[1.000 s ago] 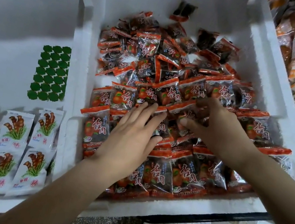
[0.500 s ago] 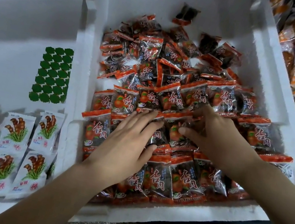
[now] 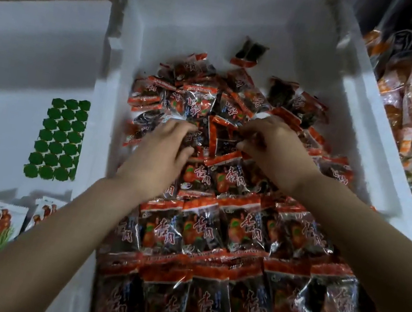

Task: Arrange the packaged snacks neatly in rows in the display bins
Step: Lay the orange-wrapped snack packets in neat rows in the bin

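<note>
Both hands work mid-heap in the white foam bin (image 3: 167, 25). The left hand (image 3: 164, 154) curls its fingers on loose snack packets (image 3: 200, 105). The right hand (image 3: 277, 152) pinches one packet (image 3: 223, 139). Neat rows (image 3: 225, 241) lie nearer.

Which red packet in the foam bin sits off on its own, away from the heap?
The lone packet nearest the far wall of the foam bin: it lies beyond the heap, while the others overlap in heap or rows.

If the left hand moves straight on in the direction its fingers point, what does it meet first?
Most likely the jumbled heap of red-and-dark plastic snack packets right beyond the left hand; its fingertips look in contact with it, though depth is unclear.
</note>
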`<state>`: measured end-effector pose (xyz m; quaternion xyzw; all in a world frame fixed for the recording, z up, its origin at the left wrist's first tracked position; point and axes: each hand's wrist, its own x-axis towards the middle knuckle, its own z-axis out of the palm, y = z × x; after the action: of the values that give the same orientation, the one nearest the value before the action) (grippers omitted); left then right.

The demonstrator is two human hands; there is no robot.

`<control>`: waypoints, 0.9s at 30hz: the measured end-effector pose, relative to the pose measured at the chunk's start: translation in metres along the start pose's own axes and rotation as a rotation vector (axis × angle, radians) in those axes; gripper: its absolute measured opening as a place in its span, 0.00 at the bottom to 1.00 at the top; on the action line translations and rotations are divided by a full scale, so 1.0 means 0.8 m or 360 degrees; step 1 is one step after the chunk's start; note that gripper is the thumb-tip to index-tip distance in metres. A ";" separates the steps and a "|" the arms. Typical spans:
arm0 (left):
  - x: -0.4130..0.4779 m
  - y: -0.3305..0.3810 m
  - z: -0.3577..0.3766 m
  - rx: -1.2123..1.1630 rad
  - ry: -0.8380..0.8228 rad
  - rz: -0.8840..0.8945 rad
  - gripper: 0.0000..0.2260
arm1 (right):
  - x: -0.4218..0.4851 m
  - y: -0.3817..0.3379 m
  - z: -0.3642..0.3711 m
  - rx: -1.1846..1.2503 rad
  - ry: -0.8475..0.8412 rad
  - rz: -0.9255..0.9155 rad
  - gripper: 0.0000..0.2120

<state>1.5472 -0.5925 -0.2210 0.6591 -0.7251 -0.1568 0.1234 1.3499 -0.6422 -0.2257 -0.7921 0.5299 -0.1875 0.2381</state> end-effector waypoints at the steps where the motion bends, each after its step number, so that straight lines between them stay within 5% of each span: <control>1: 0.006 -0.009 -0.001 -0.0003 0.0000 -0.0016 0.17 | 0.007 -0.001 0.003 0.0018 -0.0060 0.0031 0.14; 9: 0.037 -0.043 -0.008 -0.0063 -0.0045 -0.0105 0.13 | 0.035 0.004 0.008 -0.0314 -0.0193 0.0110 0.10; 13: 0.047 -0.045 -0.013 -0.0122 -0.0128 -0.0145 0.06 | 0.037 0.003 0.001 -0.0338 -0.0047 0.0051 0.09; 16: 0.047 -0.042 -0.017 -0.0269 -0.0032 -0.0152 0.07 | 0.031 -0.001 -0.004 -0.0197 0.0169 -0.0005 0.08; 22: 0.024 -0.005 -0.032 -0.0486 0.0574 -0.0079 0.05 | 0.008 -0.019 -0.022 0.0334 0.0409 0.0025 0.06; 27: -0.007 0.027 -0.030 -0.0776 0.0551 -0.0159 0.09 | -0.025 -0.017 -0.037 0.0625 0.0445 0.0159 0.04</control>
<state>1.5372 -0.5867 -0.1906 0.6619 -0.6009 -0.2175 0.3917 1.3367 -0.6246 -0.1946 -0.6699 0.5495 -0.3827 0.3207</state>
